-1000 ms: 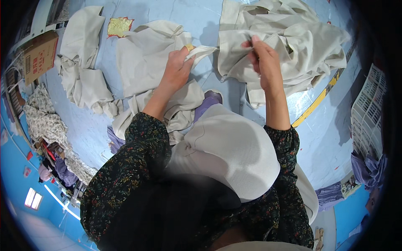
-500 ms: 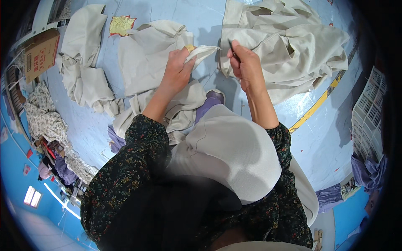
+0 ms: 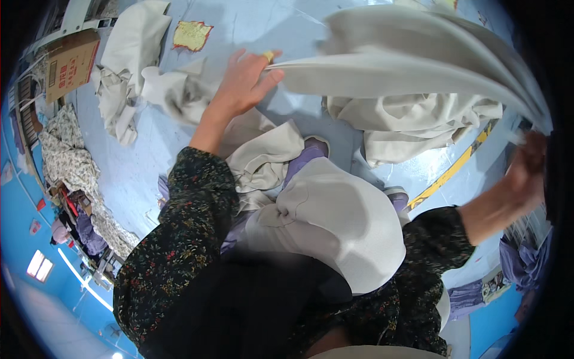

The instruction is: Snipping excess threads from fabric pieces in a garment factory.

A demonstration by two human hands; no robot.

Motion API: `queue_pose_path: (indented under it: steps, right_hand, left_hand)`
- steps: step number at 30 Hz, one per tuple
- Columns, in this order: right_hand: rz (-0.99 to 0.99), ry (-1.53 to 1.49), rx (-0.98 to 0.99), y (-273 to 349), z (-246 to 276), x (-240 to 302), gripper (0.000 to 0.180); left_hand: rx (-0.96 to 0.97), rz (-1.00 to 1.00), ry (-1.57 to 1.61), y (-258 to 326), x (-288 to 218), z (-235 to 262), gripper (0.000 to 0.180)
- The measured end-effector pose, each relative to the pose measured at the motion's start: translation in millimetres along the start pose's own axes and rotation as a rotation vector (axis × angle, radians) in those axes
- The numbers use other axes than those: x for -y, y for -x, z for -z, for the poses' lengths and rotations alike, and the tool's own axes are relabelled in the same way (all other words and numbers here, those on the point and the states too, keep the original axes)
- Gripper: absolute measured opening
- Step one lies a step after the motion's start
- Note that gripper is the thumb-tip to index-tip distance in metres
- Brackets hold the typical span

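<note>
A large pale grey fabric sheet [image 3: 412, 72] stretches blurred from 12 to 3 o'clock, being spread out. The left hand [image 3: 242, 84] pinches its edge, fingers together; the right hand [image 3: 529, 164] at 3 o'clock grips the far end, fingers hard to make out. Next likely calls for straightening it.

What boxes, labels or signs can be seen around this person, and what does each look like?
Cardboard box: far left edge of the pale blue surface, brown, rectangular, with red print on its side.
Paper label: flat on the surface beyond the left hand, yellow with a ragged red border.
Wall cards: small reddish squares on the blue wall at far left, too small to make out.
</note>
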State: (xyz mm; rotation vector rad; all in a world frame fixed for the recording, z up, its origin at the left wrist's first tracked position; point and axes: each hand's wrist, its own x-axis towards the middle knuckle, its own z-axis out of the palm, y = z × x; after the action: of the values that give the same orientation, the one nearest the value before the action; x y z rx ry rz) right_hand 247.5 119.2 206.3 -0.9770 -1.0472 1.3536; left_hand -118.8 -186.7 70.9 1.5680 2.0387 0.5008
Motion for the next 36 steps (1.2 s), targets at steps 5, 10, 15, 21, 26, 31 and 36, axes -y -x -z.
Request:
queue_pose_path:
  steps: [5,10,15,21,26,31,36]
  right_hand:
    - [0.133,0.510,-0.338,-73,90,23,0.027]
    - [-0.454,0.380,0.156,64,-33,-67,0.032]
    - [-1.046,0.461,0.638,140,-80,-130,0.043]
    - [-1.018,0.390,0.569,158,-102,-162,0.040]
    - [-0.913,0.052,0.352,152,-100,-174,0.039]
    - [-0.963,-0.011,0.527,170,-132,-158,0.034]
    - [-0.883,-0.111,0.573,176,-140,-151,0.019]
  left_hand:
    - [0.104,-0.194,0.267,-12,-27,-48,0.021]
    - [-0.131,0.027,0.371,-10,-49,-64,0.019]
    - [-0.187,0.026,0.467,-17,-63,-64,0.021]
    - [-0.243,-0.049,0.352,-12,-60,-62,0.020]
    - [-0.275,0.006,0.417,-6,-67,-56,0.015]
    - [-0.575,-0.036,0.325,-5,-92,-53,0.009]
    - [-0.755,0.102,0.530,1,-106,-38,0.007]
